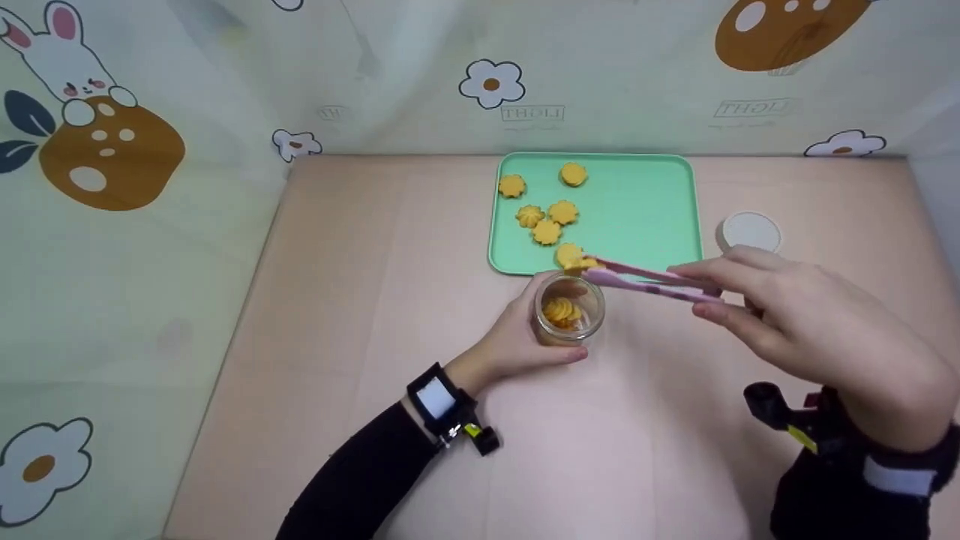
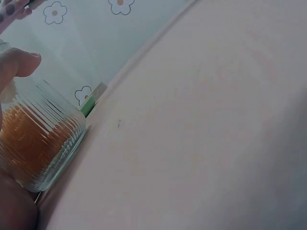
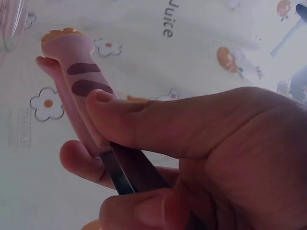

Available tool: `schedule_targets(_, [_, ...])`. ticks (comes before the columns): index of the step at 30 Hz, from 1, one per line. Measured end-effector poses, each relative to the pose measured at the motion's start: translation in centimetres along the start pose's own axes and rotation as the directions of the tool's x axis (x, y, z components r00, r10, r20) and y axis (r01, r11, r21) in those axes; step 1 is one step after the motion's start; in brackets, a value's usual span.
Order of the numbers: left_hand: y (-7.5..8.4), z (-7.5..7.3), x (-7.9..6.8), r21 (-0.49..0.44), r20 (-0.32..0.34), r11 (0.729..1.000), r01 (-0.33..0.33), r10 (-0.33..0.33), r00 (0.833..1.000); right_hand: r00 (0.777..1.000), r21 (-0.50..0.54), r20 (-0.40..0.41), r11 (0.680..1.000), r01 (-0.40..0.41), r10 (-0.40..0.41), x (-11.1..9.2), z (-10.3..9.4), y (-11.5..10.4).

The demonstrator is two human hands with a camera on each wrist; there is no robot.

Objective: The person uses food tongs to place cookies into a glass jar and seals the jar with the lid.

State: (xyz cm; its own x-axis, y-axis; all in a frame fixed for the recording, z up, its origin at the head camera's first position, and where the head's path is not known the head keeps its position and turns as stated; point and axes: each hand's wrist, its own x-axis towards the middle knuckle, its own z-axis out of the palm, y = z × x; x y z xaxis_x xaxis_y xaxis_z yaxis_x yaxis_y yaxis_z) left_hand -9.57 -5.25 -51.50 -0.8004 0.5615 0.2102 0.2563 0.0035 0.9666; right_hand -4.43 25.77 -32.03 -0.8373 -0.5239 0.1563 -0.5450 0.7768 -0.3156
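Note:
My left hand point(image 1: 517, 334) grips a ribbed glass jar point(image 1: 598, 322), its thumb and fingers curled round the side. Flower-shaped yellow cookies point(image 1: 561, 312) lie inside the jar, whose mouth faces the head camera. In my right hand point(image 1: 817, 322) is a pair of pink tongs point(image 1: 637, 283), squeezed between thumb and fingers. Brown stripes mark the tongs' paw-shaped ends in the right wrist view. A yellow cookie point(image 3: 62, 33) sits at their tips, just above the jar's far rim. The left wrist view shows orange-brown contents through the glass point(image 2: 62, 124).
A green tray point(image 1: 637, 202) lies behind the jar, with several flower-shaped cookies point(image 1: 547, 232) on its left half. To the tray's right is a round white lid point(image 1: 751, 229), close beyond my right hand. A patterned curtain point(image 1: 405, 82) borders the table at the back and left.

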Motion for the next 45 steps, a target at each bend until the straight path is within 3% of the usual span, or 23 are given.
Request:
schedule_targets(7, [0.0, -0.1, -0.2, 0.010, -0.005, 0.999, 0.040, -0.040, 0.999, 1.000, -0.034, -0.004, 0.999, 0.009, -0.010, -0.5, 0.3, -1.9])
schedule_targets(16, [0.0, 0.0, -0.2, -0.001, -0.010, 1.000, 0.031, -0.031, 0.999, 0.996, -0.052, 0.072, 0.998, -0.044, 0.048, 0.1, 0.7, -3.4])
schedule_targets(34, [0.3, 0.0, -0.1, 0.004, -0.007, 1.000, 0.022, -0.022, 1.000, 0.992, -0.058, 0.102, 0.996, -0.070, 0.076, 0.5, 1.5, -4.1])
schedule_targets(45, [0.3, 0.0, 0.0, -0.018, -0.001, 1.000, -0.013, 0.013, 1.000, 0.996, -0.020, 0.055, 0.998, -0.064, 0.065, 0.5, 1.1, -4.2])
